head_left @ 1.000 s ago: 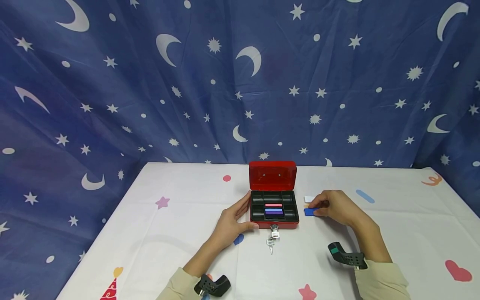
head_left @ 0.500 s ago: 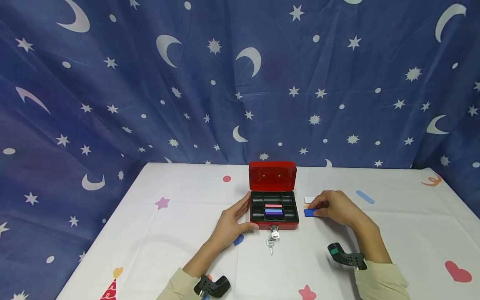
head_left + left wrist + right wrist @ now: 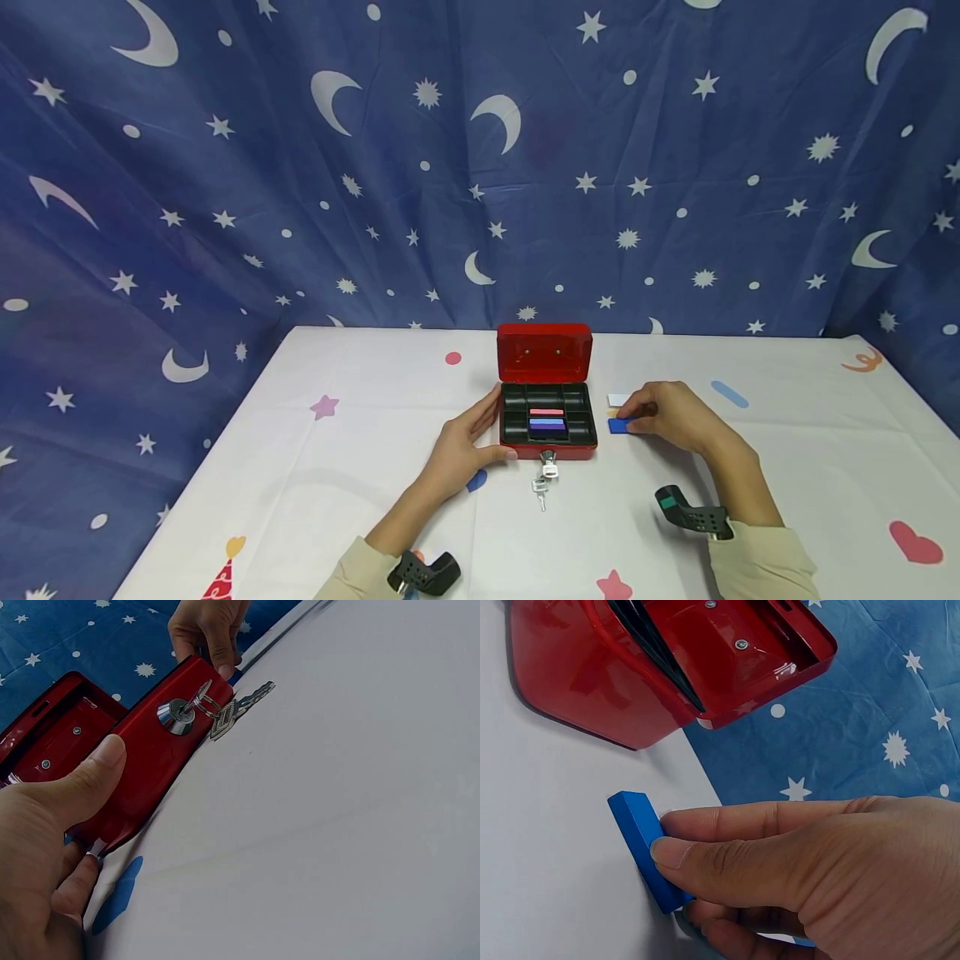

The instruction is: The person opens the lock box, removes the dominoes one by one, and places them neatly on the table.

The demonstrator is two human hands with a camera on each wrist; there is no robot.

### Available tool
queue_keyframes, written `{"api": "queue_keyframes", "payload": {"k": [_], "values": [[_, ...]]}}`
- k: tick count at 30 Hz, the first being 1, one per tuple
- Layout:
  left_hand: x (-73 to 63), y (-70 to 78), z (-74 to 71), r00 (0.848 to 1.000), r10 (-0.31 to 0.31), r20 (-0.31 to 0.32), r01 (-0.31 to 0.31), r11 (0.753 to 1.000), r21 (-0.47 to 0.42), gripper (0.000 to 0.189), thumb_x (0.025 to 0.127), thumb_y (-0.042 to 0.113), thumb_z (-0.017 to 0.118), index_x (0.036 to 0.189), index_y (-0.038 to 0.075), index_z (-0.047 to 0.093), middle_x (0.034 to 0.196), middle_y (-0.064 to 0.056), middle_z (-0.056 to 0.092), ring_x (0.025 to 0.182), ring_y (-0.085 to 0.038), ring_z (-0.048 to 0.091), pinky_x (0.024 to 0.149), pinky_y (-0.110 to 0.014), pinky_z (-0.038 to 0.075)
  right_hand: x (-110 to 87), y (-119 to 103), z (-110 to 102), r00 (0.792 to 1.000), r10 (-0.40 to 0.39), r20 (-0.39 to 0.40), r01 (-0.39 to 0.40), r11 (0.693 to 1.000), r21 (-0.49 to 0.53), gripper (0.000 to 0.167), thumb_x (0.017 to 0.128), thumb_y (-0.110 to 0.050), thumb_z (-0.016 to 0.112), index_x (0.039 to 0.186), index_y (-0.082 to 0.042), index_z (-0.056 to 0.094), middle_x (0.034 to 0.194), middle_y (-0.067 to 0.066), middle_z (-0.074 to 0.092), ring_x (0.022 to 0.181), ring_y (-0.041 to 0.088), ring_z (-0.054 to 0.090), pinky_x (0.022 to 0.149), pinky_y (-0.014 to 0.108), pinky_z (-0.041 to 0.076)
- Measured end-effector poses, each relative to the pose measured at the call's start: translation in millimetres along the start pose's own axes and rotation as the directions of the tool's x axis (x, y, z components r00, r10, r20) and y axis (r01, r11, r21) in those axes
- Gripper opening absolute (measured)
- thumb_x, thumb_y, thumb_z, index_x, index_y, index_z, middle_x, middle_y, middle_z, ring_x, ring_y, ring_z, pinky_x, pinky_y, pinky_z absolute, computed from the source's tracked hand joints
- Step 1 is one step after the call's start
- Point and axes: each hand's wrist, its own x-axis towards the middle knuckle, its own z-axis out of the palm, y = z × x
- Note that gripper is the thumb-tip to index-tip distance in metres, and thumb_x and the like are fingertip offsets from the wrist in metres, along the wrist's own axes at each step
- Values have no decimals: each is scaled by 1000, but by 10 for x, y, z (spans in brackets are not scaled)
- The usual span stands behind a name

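Observation:
A red cash box (image 3: 525,451) stands with its lid up, showing a black compartment tray (image 3: 514,398). My left hand (image 3: 461,450) holds its left front corner, thumb on the front face and fingers along the side. Pink, light blue and purple blocks (image 3: 547,423) lie in the tray's front middle compartment. To the right of the box, my right hand (image 3: 678,412) pinches a blue rectangular block (image 3: 641,844) between thumb and fingers. Just behind that block are a white piece (image 3: 618,400) and a mostly hidden yellowish piece (image 3: 612,412).
A key sits in the lock on the box front, and a second key (image 3: 541,489) hangs from its ring onto the table. The white cloth (image 3: 375,500) carries printed shapes. A blue curtain (image 3: 420,208) with moons and stars closes off the back.

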Motion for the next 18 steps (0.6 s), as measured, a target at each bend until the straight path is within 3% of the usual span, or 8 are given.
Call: {"api": "queue_keyframes", "payload": {"k": [11,18], "values": [[-4,-3,2,1000,0,-1,0,1000,-1,95,70,20,85,150,18,34,148,3,38,132,-10,39,101,-23,38,-12,-26,-31,1000,8,5,-8,1000,-10,15,78,-1,76,88,-11,75,83,-4,65,77,15,55,73,37,51],[-5,7,-1,1000,-1,1,1,1000,-4,95,70,19,85,150,18,34,148,2,38,132,-11,39,101,-24,38,30,-166,-69,998,-20,-67,17,998,-55,18,82,-5,73,99,-10,74,78,-4,59,74,16,52,70,35,52]]}}
